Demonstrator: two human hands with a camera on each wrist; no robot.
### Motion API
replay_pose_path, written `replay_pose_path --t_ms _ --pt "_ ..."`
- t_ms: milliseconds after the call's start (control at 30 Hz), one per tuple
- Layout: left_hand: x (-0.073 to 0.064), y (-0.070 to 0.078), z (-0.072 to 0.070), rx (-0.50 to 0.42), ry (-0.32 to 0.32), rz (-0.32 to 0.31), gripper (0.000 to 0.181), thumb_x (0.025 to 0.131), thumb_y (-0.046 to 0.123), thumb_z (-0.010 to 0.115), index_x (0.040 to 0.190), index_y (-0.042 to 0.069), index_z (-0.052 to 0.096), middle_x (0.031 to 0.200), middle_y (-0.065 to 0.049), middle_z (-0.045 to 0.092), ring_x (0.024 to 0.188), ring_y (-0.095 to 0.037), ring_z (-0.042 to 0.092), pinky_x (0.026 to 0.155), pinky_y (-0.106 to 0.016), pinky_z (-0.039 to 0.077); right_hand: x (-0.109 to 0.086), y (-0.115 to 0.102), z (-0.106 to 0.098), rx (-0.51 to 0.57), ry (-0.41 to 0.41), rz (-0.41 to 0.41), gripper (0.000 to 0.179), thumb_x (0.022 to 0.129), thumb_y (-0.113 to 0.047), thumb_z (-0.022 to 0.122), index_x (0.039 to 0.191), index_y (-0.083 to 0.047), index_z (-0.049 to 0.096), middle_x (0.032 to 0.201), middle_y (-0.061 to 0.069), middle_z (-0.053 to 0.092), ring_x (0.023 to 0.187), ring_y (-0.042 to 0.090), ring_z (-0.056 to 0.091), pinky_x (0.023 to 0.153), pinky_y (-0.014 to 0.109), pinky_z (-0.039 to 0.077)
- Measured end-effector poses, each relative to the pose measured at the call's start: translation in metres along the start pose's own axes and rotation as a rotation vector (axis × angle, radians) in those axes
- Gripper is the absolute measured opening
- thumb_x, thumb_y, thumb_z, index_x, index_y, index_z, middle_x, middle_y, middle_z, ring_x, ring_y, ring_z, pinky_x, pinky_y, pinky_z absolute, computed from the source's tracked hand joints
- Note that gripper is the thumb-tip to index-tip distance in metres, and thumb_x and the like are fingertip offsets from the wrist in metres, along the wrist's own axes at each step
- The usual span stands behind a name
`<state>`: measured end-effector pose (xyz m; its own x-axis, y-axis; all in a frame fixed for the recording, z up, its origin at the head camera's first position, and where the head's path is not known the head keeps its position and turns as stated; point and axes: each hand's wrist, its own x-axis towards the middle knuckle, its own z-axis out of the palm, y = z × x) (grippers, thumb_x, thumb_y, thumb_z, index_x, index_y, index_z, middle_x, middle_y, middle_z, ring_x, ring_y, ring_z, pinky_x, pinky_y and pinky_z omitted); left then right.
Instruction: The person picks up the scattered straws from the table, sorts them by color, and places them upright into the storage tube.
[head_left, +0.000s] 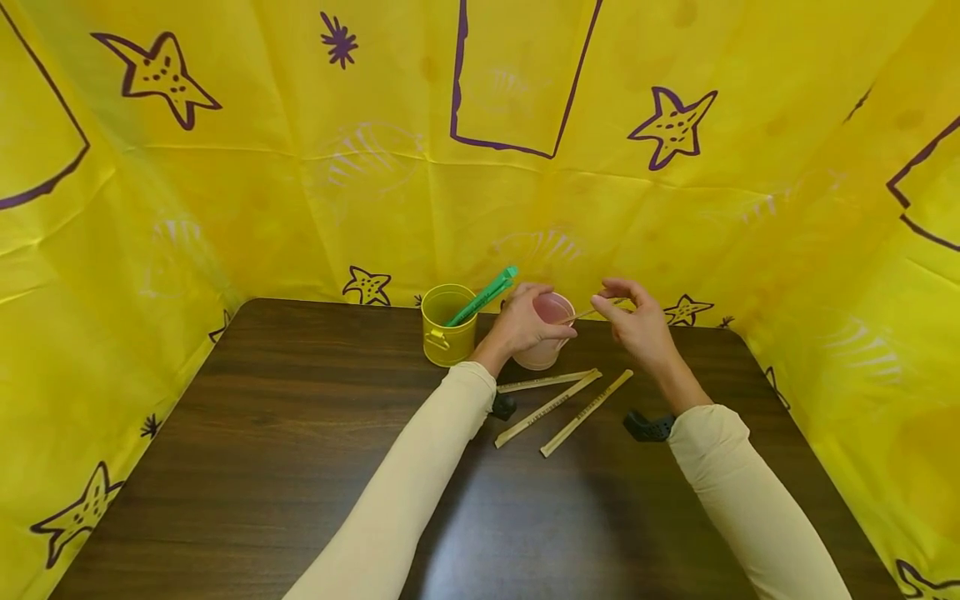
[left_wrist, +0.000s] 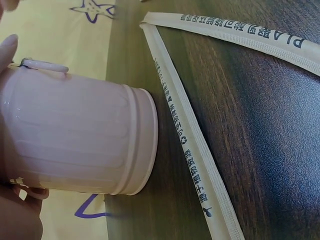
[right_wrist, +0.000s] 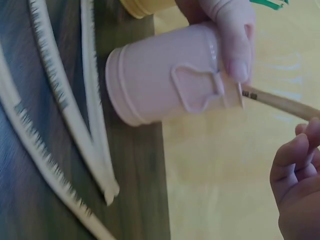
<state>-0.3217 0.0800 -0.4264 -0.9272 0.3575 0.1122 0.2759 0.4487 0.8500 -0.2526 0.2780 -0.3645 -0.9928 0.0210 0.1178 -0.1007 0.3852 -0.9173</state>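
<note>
A small pink bucket with wire handles stands at the back of the table. My left hand grips it around the rim, the thumb on the near side. To its right, my right hand pinches a paper-wrapped straw by one end. The straw's other end dips into the bucket's mouth, and the bucket's inside is largely hidden. In front of the bucket lie three more wrapped straws: one wrapped straw apart on the right, and two with ends meeting, among them the middle wrapped straw.
Just left of the pink bucket stands a yellow bucket with green wrapped sticks leaning out of it. A yellow cloth with purple drawings hangs behind and beside the dark wooden table.
</note>
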Motion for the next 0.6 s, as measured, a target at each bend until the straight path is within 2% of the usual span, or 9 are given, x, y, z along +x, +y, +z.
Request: replay_pose_path --t_ms 167,267,400,500,600 --pt "-0.001 -0.001 0.0 -0.017 0.002 -0.004 0.094 0.073 0.047 0.09 0.151 0.016 0.049 0.152 -0.007 0.042 0.125 -0.026 0.056 0.107 -0.041 0.05 -0.009 0.024 -0.011 -0.108 -0.039 0.012 0.057 0.1 -0.04 0.065 0.144 -0.008 0.05 0.122 -0.001 0.052 0.052 0.007 0.044 0.052 0.026 0.042" --pt "-0.001 -0.002 0.0 -0.018 0.007 -0.011 0.093 0.073 0.047 0.09 0.151 0.017 0.049 0.153 -0.006 0.041 0.126 -0.026 0.055 0.107 -0.042 0.05 -0.019 0.034 -0.014 -0.203 -0.105 0.016 0.053 0.1 -0.044 0.063 0.138 -0.008 0.055 0.123 0.008 0.057 0.057 0.012 0.051 0.054 0.027 0.046" --pt "-0.001 -0.003 0.002 -0.008 -0.003 -0.014 0.095 0.073 0.05 0.09 0.152 0.018 0.047 0.154 -0.006 0.041 0.127 -0.026 0.054 0.107 -0.042 0.049 -0.037 0.046 -0.013 -0.357 -0.205 -0.009 0.038 0.099 -0.043 0.065 0.123 -0.013 0.066 0.11 0.014 0.069 0.062 0.018 0.056 0.056 0.029 0.049" --pt "-0.001 -0.002 0.002 -0.003 -0.012 -0.011 0.096 0.073 0.051 0.089 0.153 0.018 0.046 0.155 -0.007 0.04 0.127 -0.026 0.054 0.107 -0.043 0.049 -0.048 0.054 -0.007 -0.441 -0.255 -0.061 0.026 0.097 -0.038 0.07 0.112 -0.016 0.07 0.101 0.011 0.072 0.06 0.015 0.054 0.056 0.028 0.047" --pt "-0.001 -0.001 0.002 -0.009 -0.009 -0.013 0.094 0.074 0.05 0.089 0.152 0.019 0.047 0.155 -0.006 0.04 0.128 -0.027 0.054 0.108 -0.044 0.049 -0.055 0.062 0.001 -0.475 -0.298 -0.115 0.018 0.094 -0.031 0.074 0.105 -0.017 0.072 0.098 0.005 0.072 0.06 0.014 0.052 0.056 0.026 0.046"
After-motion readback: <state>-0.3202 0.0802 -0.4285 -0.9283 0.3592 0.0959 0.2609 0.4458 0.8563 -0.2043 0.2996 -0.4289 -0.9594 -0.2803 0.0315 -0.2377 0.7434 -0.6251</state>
